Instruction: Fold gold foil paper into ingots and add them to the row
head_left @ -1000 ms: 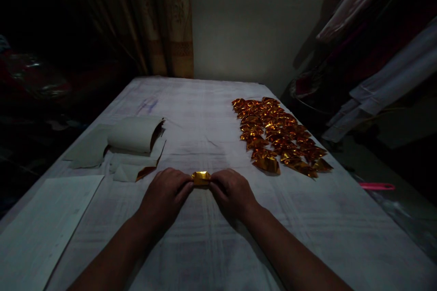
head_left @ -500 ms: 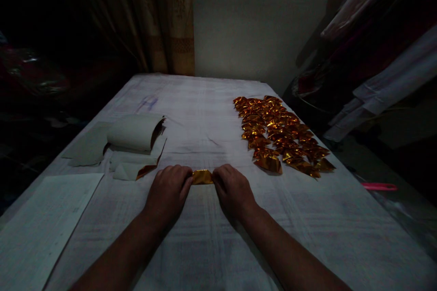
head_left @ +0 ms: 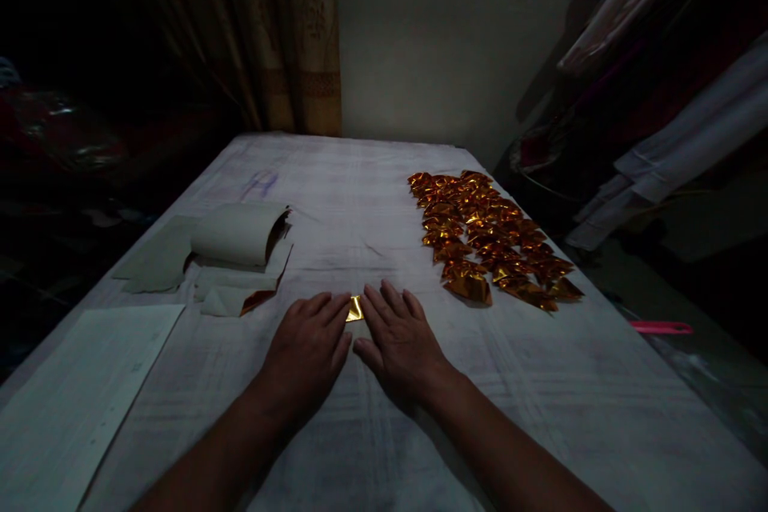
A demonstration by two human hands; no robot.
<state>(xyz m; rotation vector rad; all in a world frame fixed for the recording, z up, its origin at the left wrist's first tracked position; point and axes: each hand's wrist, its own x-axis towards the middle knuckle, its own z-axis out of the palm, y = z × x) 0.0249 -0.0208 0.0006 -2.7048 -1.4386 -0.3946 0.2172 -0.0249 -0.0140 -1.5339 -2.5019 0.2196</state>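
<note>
A small folded piece of gold foil paper (head_left: 355, 309) lies on the white cloth-covered table (head_left: 372, 432), mostly hidden. My left hand (head_left: 310, 346) lies flat on its left part, fingers stretched out. My right hand (head_left: 397, 340) lies flat on its right part, fingers spread forward. Only a small gold corner shows between my index fingers. Both palms press down on the table.
Many folded gold foil pieces (head_left: 487, 238) lie in rows at the right. A stack of curled pale sheets with gold undersides (head_left: 235, 254) sits at the left, a large white sheet (head_left: 78, 396) nearer me. A curtain (head_left: 282, 32) hangs behind; a pink object (head_left: 660, 327) lies off the table's right edge.
My hands held the gold piece pinched by its ends between curled fingers. Now both have opened and lie flat over it, covering most of it.
</note>
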